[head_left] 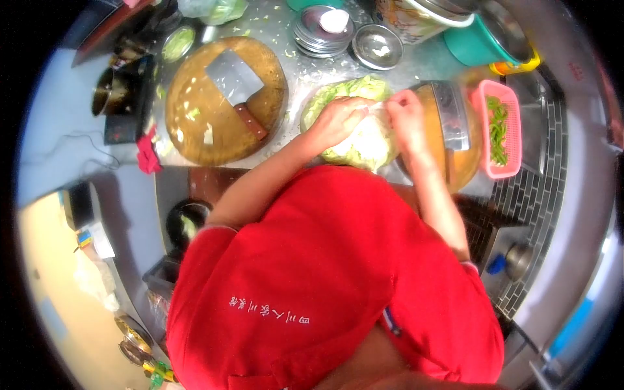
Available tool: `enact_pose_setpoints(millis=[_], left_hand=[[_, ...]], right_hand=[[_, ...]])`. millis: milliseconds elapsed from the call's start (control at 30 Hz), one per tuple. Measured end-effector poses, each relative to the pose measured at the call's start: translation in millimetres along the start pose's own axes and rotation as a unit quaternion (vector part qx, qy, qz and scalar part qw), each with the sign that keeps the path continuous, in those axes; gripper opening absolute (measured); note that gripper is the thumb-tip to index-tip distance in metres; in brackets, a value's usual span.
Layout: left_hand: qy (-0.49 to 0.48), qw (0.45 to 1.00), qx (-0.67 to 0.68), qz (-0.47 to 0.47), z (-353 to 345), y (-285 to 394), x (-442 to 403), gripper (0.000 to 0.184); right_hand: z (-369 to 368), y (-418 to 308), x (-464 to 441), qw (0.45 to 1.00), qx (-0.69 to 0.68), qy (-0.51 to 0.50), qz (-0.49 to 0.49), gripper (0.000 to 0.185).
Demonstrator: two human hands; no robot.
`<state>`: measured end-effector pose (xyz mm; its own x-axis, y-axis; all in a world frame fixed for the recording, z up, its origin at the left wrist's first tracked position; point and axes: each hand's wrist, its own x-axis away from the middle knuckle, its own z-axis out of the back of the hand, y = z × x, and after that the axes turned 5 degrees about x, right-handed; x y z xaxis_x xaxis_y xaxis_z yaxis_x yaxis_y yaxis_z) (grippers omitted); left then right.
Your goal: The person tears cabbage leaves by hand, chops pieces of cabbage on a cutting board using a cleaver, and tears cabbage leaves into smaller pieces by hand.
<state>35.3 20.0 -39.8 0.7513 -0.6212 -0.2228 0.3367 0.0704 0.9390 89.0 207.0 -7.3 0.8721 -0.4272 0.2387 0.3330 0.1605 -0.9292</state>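
Note:
A rounded mass of pale green and white cabbage sits at the table's front edge, before my body. Whether a clear bag or a bowl encloses it, I cannot tell. Over its upper left part lies my left hand, fingers bent and closed. My right hand is closed in a pinch at the cabbage's upper right side. Between the two hands shows something whitish, too blurred to name. To the left, a cleaver with a wooden handle rests on a round chopping board. A second cleaver lies on another round board at the right.
Farther right stands a pink basket of cut green peppers. Stacked metal plates and a small metal bowl sit at the back, near a teal tub. A red cloth hangs at the left edge.

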Motion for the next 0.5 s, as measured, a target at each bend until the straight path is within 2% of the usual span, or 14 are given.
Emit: enact_pose_setpoints(millis=[100,200,300,333,400,433,500], left_hand=[[-0.028,0.992,0.093,0.077,0,-6,-2,0.023],[-0.057,0.969,0.194,0.139,2,-11,-8,0.021],[-0.062,0.956,0.233,0.165,-1,-15,-17,0.023],[-0.061,0.954,0.236,0.172,-3,-15,-18,0.025],[-0.055,0.967,0.17,0.181,-4,-14,-21,0.026],[-0.053,0.972,0.137,0.185,-5,-12,-23,0.027],[-0.042,0.962,0.169,0.213,-5,-6,-23,0.024]], right_hand=[[14,-6,14,0.977,-0.183,-0.048,-0.101,0.011],[20,-15,31,0.963,-0.186,-0.118,-0.157,0.014],[11,-8,36,0.987,-0.007,-0.13,-0.098,0.021],[7,-7,38,0.991,0.075,-0.109,0.003,0.023],[-3,-6,43,0.949,0.234,-0.06,0.201,0.026],[-8,-12,46,0.942,0.276,-0.064,0.18,0.023],[-12,-9,45,0.954,0.245,-0.067,0.159,0.022]])
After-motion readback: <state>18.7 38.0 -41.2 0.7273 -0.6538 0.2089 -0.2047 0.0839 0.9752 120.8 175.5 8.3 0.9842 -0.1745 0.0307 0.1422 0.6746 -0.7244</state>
